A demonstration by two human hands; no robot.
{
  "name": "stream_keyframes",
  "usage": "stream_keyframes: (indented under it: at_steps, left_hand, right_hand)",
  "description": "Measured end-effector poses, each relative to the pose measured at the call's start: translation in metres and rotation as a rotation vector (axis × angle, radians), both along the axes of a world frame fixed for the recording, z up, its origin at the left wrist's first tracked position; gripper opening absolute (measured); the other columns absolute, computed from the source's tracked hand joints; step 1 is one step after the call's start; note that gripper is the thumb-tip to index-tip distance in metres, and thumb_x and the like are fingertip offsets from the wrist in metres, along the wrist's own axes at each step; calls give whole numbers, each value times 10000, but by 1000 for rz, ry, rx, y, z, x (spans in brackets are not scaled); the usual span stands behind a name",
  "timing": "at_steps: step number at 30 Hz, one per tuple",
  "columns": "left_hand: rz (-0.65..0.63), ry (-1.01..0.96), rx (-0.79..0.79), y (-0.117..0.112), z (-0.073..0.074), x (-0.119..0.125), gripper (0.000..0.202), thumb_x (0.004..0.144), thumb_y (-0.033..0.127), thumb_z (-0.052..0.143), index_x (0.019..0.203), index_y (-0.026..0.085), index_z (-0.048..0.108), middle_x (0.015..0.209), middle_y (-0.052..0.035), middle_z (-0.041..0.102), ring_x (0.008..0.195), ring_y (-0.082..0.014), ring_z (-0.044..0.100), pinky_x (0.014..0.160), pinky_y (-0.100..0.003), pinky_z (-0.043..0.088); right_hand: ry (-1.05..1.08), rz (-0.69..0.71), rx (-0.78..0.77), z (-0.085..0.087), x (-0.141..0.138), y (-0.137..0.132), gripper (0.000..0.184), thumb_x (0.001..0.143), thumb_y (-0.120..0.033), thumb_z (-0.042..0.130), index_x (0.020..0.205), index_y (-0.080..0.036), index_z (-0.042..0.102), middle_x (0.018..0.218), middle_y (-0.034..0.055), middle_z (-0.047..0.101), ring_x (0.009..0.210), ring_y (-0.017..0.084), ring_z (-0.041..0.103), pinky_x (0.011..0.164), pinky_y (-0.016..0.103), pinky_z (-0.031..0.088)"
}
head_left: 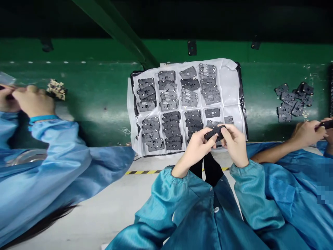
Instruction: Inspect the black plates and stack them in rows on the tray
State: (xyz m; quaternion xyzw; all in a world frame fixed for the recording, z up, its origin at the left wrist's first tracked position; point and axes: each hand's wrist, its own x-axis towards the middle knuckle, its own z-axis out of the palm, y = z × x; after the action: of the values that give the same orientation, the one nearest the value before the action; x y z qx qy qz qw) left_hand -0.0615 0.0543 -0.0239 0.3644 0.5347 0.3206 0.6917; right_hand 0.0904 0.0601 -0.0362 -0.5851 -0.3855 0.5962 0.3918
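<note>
Between my two hands is a small black plastic part, held above the near right portion of a tray. My left hand pinches its left end, and my right hand grips its right end with the thumb on top. Under and beyond them lies the tray lined with a white sheet, divided into compartments. Flat black plates with small cut-outs overlap in rows in most compartments. A single black plate lies just beyond my hands. My fingers hide part of the held piece.
On the green bench, a pile of black plates lies right and a small heap of pale pieces left. A co-worker's hands work at left, another's at right. A green beam slants above the bench.
</note>
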Motion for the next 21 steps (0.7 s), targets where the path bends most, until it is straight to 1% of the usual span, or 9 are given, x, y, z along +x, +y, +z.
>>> stream_keyframes:
  at_steps: [1, 3, 6, 8, 10, 12, 15, 17, 21]
  left_hand:
    - [-8, 14, 13, 1, 1, 0, 212, 858, 366, 617, 851, 167, 544, 555, 47, 543, 392, -44, 408, 389, -159, 298]
    - [-22, 32, 37, 2, 1, 1, 190, 844, 342, 629, 850, 163, 565, 551, 54, 500, 447, -59, 445, 424, -162, 329]
    - [-28, 44, 65, 4, -1, 2, 175, 833, 324, 641, 848, 159, 587, 564, 57, 466, 480, -62, 429, 448, -167, 331]
    - [20, 48, 76, 5, -2, 3, 182, 824, 327, 658, 853, 158, 597, 573, 58, 459, 476, -53, 389, 445, -168, 303]
    - [100, 31, 72, 6, -4, 3, 206, 810, 344, 679, 869, 161, 605, 578, 60, 459, 469, -48, 358, 444, -172, 286]
    - [166, -4, 57, 5, -6, 4, 231, 803, 360, 691, 918, 170, 625, 574, 63, 454, 463, -49, 340, 449, -179, 288]
    - [218, -45, 26, 1, -11, 5, 282, 812, 371, 683, 1033, 199, 661, 543, 73, 411, 447, -55, 317, 444, -187, 282]
    - [262, -33, 0, -2, -16, 6, 288, 831, 382, 656, 1063, 215, 684, 525, 70, 387, 436, -61, 316, 434, -193, 276]
    - [381, 40, -38, -5, -27, 10, 216, 851, 346, 597, 937, 206, 738, 513, 48, 408, 434, -71, 351, 426, -197, 290]
  right_hand:
    - [29, -13, -6, 0, -1, 1, 224, 884, -406, 613, 962, -204, 674, 662, -35, 561, 443, 68, 433, 433, 221, 370]
    - [50, -84, 7, -2, -5, 0, 195, 866, -386, 634, 907, -202, 682, 679, -31, 569, 433, 59, 417, 409, 216, 341]
    - [38, -174, 7, -6, -8, -3, 185, 840, -380, 650, 862, -200, 682, 658, -31, 552, 427, 61, 394, 381, 214, 303]
    - [2, -237, -7, -9, -10, -5, 192, 815, -390, 659, 823, -198, 666, 645, -31, 533, 434, 67, 382, 375, 216, 297]
    - [-37, -303, -26, -12, -13, -6, 200, 792, -398, 663, 797, -199, 645, 644, -29, 519, 450, 74, 381, 378, 217, 304]
    - [-59, -347, -40, -14, -15, -7, 191, 776, -390, 660, 777, -201, 629, 641, -29, 502, 464, 80, 381, 381, 217, 303]
    - [-54, -370, -39, -16, -19, -6, 160, 763, -358, 648, 746, -204, 607, 608, -40, 454, 457, 77, 342, 376, 214, 272]
    - [-54, -362, -40, -18, -20, -6, 149, 766, -348, 633, 741, -206, 597, 595, -45, 434, 450, 74, 314, 375, 215, 254]
    - [-115, -338, -48, -27, -21, -7, 162, 769, -361, 617, 739, -205, 586, 598, -42, 435, 467, 83, 333, 386, 216, 253]
